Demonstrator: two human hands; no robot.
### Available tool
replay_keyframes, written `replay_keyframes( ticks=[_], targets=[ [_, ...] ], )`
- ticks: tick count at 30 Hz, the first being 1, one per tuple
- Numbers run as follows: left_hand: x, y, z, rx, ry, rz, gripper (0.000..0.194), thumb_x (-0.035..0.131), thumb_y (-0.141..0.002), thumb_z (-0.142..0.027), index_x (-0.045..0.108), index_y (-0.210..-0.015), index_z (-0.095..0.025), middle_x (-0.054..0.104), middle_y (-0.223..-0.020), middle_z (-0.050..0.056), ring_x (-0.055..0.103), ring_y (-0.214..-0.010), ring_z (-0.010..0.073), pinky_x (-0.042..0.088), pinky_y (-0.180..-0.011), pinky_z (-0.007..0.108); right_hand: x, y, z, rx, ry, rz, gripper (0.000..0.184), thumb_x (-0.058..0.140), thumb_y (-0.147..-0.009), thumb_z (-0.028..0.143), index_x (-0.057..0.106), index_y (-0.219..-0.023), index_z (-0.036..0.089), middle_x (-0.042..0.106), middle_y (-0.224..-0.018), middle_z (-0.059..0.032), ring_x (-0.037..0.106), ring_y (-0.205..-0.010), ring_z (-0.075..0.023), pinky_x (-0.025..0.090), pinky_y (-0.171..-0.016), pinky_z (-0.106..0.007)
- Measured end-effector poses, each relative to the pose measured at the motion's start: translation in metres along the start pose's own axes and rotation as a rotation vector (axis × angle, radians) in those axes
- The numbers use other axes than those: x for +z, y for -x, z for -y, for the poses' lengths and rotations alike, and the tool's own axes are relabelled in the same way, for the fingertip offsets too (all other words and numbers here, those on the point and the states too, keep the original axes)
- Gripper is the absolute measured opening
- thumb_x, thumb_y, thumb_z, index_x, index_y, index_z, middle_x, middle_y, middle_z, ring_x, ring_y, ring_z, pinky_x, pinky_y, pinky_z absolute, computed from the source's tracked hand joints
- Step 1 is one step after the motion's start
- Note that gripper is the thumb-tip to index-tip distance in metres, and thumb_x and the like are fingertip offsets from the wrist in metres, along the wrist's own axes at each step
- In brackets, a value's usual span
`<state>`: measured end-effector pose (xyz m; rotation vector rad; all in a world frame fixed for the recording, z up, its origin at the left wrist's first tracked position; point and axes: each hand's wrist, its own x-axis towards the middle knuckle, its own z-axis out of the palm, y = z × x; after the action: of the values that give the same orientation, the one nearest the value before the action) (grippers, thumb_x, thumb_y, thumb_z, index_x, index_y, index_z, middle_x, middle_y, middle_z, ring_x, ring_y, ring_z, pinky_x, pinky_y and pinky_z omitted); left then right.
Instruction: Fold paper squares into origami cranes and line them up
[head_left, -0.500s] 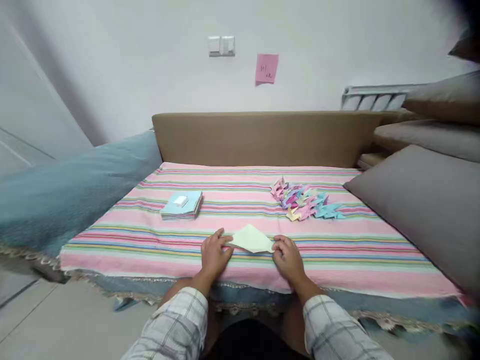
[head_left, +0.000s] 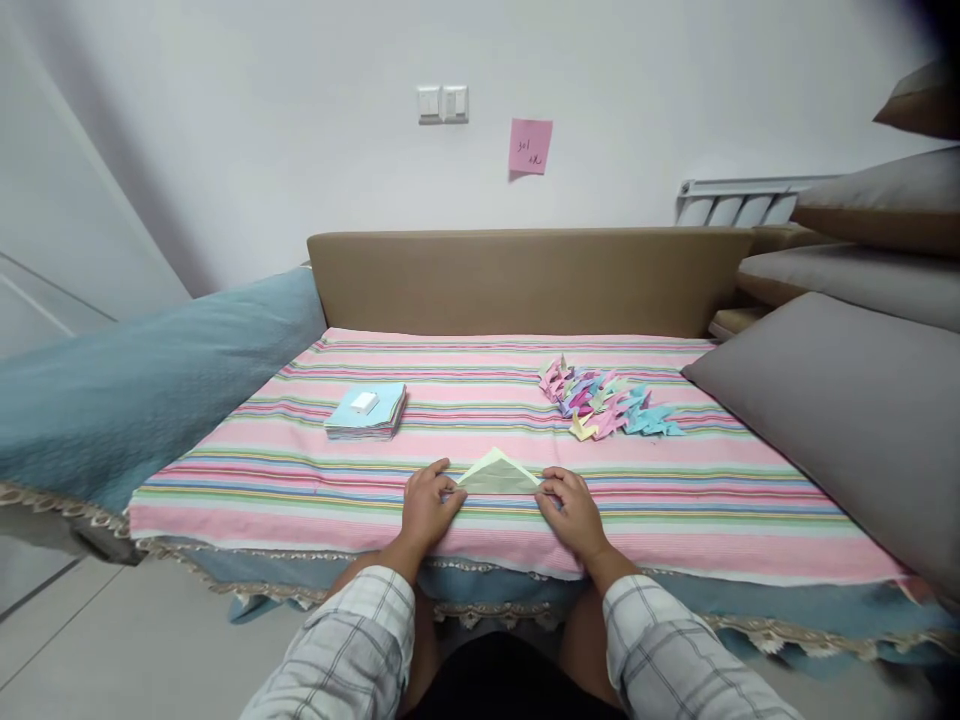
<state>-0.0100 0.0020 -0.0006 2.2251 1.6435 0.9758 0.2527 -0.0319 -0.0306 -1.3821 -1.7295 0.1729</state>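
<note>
A pale green sheet of folding paper [head_left: 496, 476] lies low over the striped cloth, folded into a wide triangle with its point toward the wall and its straight edge toward me. My left hand [head_left: 429, 505] pinches the left corner between thumb and fingers. At the right corner, my right hand [head_left: 571, 510] pinches it the same way. Beyond the right hand sits a cluster of folded paper cranes [head_left: 600, 400] in pink, purple, yellow and blue. To the left is a stack of square paper [head_left: 367, 418], light blue on top, with a small white box [head_left: 364, 403] on it.
The pink striped cloth [head_left: 247, 470] covers the sofa seat, against a brown backrest [head_left: 525, 282]. Grey cushions [head_left: 840, 400] are piled at the right. A blue-covered armrest [head_left: 187, 350] stands left. A pink note [head_left: 530, 147] and switches [head_left: 442, 104] are on the wall.
The paper's near half has been folded up, turning the diamond shape into a triangle. My right hand has moved slightly left. The camera view has shifted a little.
</note>
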Motion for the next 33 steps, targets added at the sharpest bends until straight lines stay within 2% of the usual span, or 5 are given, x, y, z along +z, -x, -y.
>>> replay_keyframes(
  ticks=[7,11,14,22,33],
  targets=[
    [-0.034,-0.008,-0.028,0.045,0.312,0.002,0.016,0.064,-0.069,-0.034,0.058,-0.064,-0.021,0.067,-0.109,0.005,0.049,-0.117,0.0253,0.030,-0.103,0.046,-0.027,-0.013,0.014,-0.021,-0.234,-0.040,0.017,0.055,-0.079,0.036,0.062,-0.081,0.021,0.066,-0.100,-0.0082,0.056,-0.101,-0.0232,0.041,-0.092,-0.041],
    [-0.052,-0.014,-0.055,-0.040,0.552,0.005,0.024,0.060,-0.072,-0.040,0.051,-0.066,-0.019,0.064,-0.074,0.000,0.059,-0.078,0.0169,0.045,-0.077,0.032,-0.051,-0.027,0.036,0.176,-0.453,0.004,0.027,0.055,-0.079,0.046,0.059,-0.079,0.019,0.064,-0.077,-0.0035,0.059,-0.074,-0.0179,0.046,-0.070,-0.030],
    [-0.055,-0.019,-0.067,-0.098,0.743,-0.004,0.029,0.062,-0.071,-0.042,0.045,-0.065,-0.019,0.052,-0.060,-0.005,0.051,-0.059,0.0108,0.040,-0.059,0.022,-0.060,-0.040,0.048,0.276,-0.640,0.016,0.033,0.061,-0.072,0.050,0.058,-0.081,0.018,0.063,-0.074,-0.0022,0.057,-0.066,-0.0157,0.045,-0.062,-0.027],
    [-0.021,-0.042,-0.058,-0.305,0.773,0.080,0.029,0.064,-0.064,-0.041,0.044,-0.063,-0.020,0.050,-0.054,-0.006,0.049,-0.050,0.0108,0.039,-0.052,0.022,-0.044,-0.058,0.034,0.513,-0.686,-0.004,0.031,0.066,-0.061,0.045,0.056,-0.072,0.018,0.062,-0.063,0.0007,0.056,-0.057,-0.0145,0.044,-0.057,-0.027],
    [0.029,-0.054,-0.028,-0.370,0.644,-0.018,0.030,0.058,-0.070,-0.047,0.046,-0.066,-0.020,0.051,-0.058,-0.005,0.048,-0.054,0.0110,0.036,-0.052,0.021,-0.003,-0.057,0.005,0.681,-0.709,-0.055,0.029,0.062,-0.067,0.044,0.057,-0.079,0.018,0.059,-0.062,0.0022,0.051,-0.050,-0.0103,0.041,-0.047,-0.021]
  ],
)
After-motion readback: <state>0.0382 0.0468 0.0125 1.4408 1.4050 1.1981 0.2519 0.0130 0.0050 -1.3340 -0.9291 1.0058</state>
